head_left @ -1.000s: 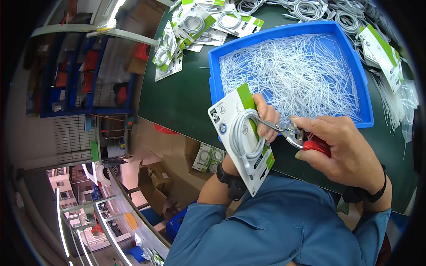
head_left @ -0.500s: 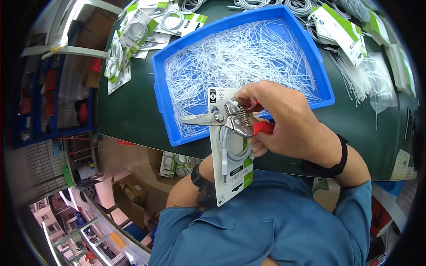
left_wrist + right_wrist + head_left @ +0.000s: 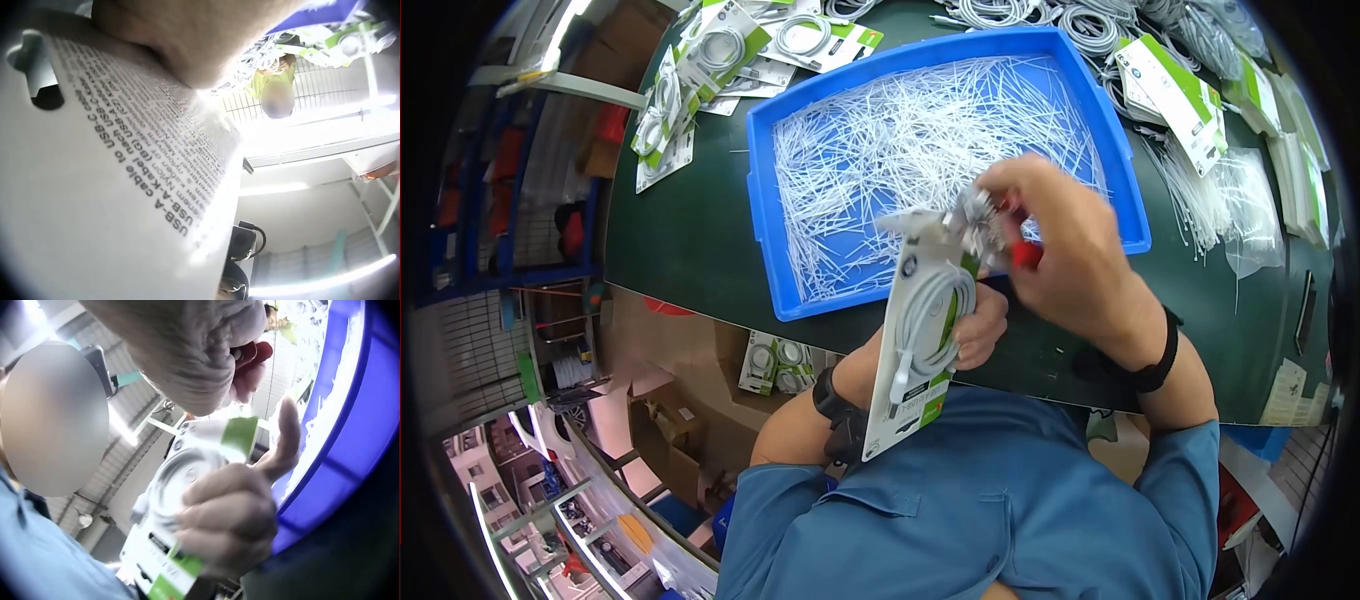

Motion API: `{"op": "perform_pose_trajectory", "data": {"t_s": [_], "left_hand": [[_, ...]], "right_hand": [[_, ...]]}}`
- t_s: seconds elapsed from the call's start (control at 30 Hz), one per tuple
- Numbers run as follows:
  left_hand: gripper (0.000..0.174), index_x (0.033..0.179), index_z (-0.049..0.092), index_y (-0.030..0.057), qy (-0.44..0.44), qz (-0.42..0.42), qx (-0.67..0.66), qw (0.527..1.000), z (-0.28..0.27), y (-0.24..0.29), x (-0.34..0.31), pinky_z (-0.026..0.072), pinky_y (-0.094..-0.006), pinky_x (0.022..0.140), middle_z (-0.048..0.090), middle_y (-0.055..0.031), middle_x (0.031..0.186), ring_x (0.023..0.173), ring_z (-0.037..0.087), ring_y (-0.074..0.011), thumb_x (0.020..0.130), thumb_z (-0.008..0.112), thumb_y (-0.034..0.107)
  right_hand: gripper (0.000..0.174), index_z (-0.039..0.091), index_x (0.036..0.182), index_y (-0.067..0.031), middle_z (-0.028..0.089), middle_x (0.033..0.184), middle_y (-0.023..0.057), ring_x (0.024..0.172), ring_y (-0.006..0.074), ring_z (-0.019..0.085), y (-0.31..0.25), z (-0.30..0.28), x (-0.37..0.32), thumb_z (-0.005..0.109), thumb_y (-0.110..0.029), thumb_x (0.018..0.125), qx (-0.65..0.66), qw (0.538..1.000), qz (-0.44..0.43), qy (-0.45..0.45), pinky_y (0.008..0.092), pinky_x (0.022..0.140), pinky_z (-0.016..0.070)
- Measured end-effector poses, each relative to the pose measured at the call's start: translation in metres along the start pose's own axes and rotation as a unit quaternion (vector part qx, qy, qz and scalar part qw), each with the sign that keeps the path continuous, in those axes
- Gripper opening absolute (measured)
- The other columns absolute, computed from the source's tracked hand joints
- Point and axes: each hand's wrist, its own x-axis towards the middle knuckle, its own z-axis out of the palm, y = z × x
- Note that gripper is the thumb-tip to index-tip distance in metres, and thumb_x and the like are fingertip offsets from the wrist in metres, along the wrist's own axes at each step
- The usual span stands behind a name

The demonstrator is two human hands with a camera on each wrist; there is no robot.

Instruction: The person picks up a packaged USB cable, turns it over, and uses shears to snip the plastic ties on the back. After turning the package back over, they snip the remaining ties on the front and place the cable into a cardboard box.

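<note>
My left hand (image 3: 982, 330) grips a white and green cable card (image 3: 878, 430) by its right side, with fingers curled over the front. A coiled light-grey cable (image 3: 925, 318) is attached to the card; the printing reads USB-A to USB-C. In the left wrist view the printed back of the card (image 3: 94, 187) fills much of the frame. My right hand (image 3: 1065, 250) holds spring-loaded pruning shears (image 3: 975, 225) by their red handles, blurred by motion. Their blades overlap the card's top edge in the head view. The right wrist view shows the red handle (image 3: 253, 362) in my right hand.
A blue tray (image 3: 765, 240) of loose white cable ties (image 3: 900, 150) lies just beyond my hands. Carded cables (image 3: 720, 50) pile at the back left, coiled cables (image 3: 1090, 30) at the back. More ties (image 3: 1190, 200) and a plastic bag (image 3: 1255, 215) lie right. Another person (image 3: 275, 81) is across the room.
The shears went from the coil to across the card, then up to its top edge. My right hand has drawn up and right, uncovering the left hand. The head view shifted.
</note>
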Motion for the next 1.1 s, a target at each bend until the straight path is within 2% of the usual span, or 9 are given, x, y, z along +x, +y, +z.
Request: {"op": "perform_pose_trajectory", "data": {"t_s": [0.13,0.33,0.37,0.47,0.63,0.73,0.83,0.93,1.1], "left_hand": [[0.094,0.159,0.029,-0.0109,0.061,-0.053,0.043,0.996,0.024,0.02,-0.015,0.0434,-0.0264,0.059,0.054,-0.0052,0.075,0.063,0.052,-0.0149,0.105,0.056,0.06],[0.087,0.155,0.036,-0.011,0.109,0.141,0.144,0.973,0.027,0.075,-0.116,0.0476,-0.0321,0.065,0.056,-0.0052,0.078,0.071,0.055,-0.0185,0.104,0.062,0.054],[0.07,0.148,0.043,-0.0112,0.255,0.225,0.245,0.908,0.047,0.074,-0.135,0.0465,-0.0296,0.053,0.055,-0.0025,0.07,0.059,0.054,-0.0165,0.107,0.062,0.041],[0.054,0.14,0.051,-0.0114,0.299,0.311,0.372,0.822,0.007,0.097,-0.254,0.0464,-0.0299,0.048,0.055,-0.0025,0.07,0.054,0.054,-0.0156,0.108,0.059,0.032],[0.063,0.113,0.071,-0.0045,0.793,0.273,0.373,0.396,0.013,0.091,-0.365,0.0511,-0.0327,0.056,0.063,-0.0076,0.072,0.06,0.062,-0.0167,0.115,0.039,0.05],[0.066,0.113,0.072,-0.0065,0.78,0.298,0.46,0.303,-0.029,0.086,-0.447,0.0556,-0.0357,0.067,0.073,-0.0125,0.083,0.072,0.07,-0.0206,0.115,0.037,0.05],[0.067,0.116,0.073,-0.0071,0.861,0.141,0.419,0.25,-0.012,0.109,-0.443,0.0583,-0.037,0.077,0.078,-0.0154,0.094,0.082,0.074,-0.0236,0.114,0.037,0.05],[0.062,0.122,0.073,-0.0046,0.798,0.155,0.54,0.218,-0.016,0.15,-0.42,0.0577,-0.0337,0.078,0.078,-0.0142,0.094,0.084,0.073,-0.0207,0.112,0.042,0.049],[0.047,0.122,0.073,-0.0005,0.699,0.2,0.622,0.291,-0.011,0.243,-0.29,0.056,-0.0296,0.073,0.077,-0.0092,0.101,0.088,0.071,-0.014,0.11,0.054,0.041]], "right_hand": [[0.038,0.061,0.119,-0.0024,0.07,0.092,0.0141,0.081,0.0264,0.073,0.019,-0.017,0.005,0.079,0.005,0.086,-0.072,0.991,0.086,0.075,0.0348,0.075,0.0572],[0.043,0.06,0.117,0.0002,0.068,0.096,0.0175,0.086,0.0346,0.068,0.02,-0.027,0.012,0.08,0.006,0.08,-0.065,0.988,0.137,-0.003,0.0398,0.079,0.0542],[0.043,0.059,0.116,0.0008,0.067,0.097,0.0197,0.089,0.0381,0.068,0.017,-0.029,0.014,0.078,0.009,0.078,-0.068,0.985,0.159,-0.018,0.0411,0.081,0.0542],[0.044,0.059,0.118,0.0012,0.067,0.098,0.0198,0.089,0.0373,0.066,0.011,-0.032,0.017,0.082,0.003,0.08,-0.067,0.982,0.175,-0.021,0.0411,0.083,0.0529],[0.048,0.061,0.123,0.0013,0.068,0.1,0.0206,0.091,0.0377,0.066,0.012,-0.03,0.014,0.085,-0.01,0.083,-0.056,0.984,0.169,-0.024,0.0431,0.085,0.0529],[0.056,0.061,0.133,0.0026,0.069,0.104,0.0208,0.093,0.0365,0.067,0.016,-0.029,0.013,0.084,-0.014,0.084,-0.061,0.981,0.18,-0.038,0.0423,0.089,0.053],[0.06,0.06,0.139,0.0028,0.069,0.106,0.0201,0.094,0.035,0.066,0.008,-0.031,0.015,0.081,-0.015,0.086,-0.065,0.98,0.185,-0.033,0.0421,0.091,0.0527],[0.067,0.055,0.146,0.0035,0.066,0.112,0.0193,0.099,0.0333,0.064,0.01,-0.029,0.014,0.08,-0.015,0.086,-0.074,0.983,0.161,-0.04,0.0411,0.095,0.0508],[0.069,0.054,0.147,0.0039,0.064,0.111,0.0187,0.099,0.0342,0.062,0.003,-0.033,0.016,0.08,-0.015,0.086,-0.064,0.978,0.182,-0.078,0.0421,0.095,0.0498]]}}
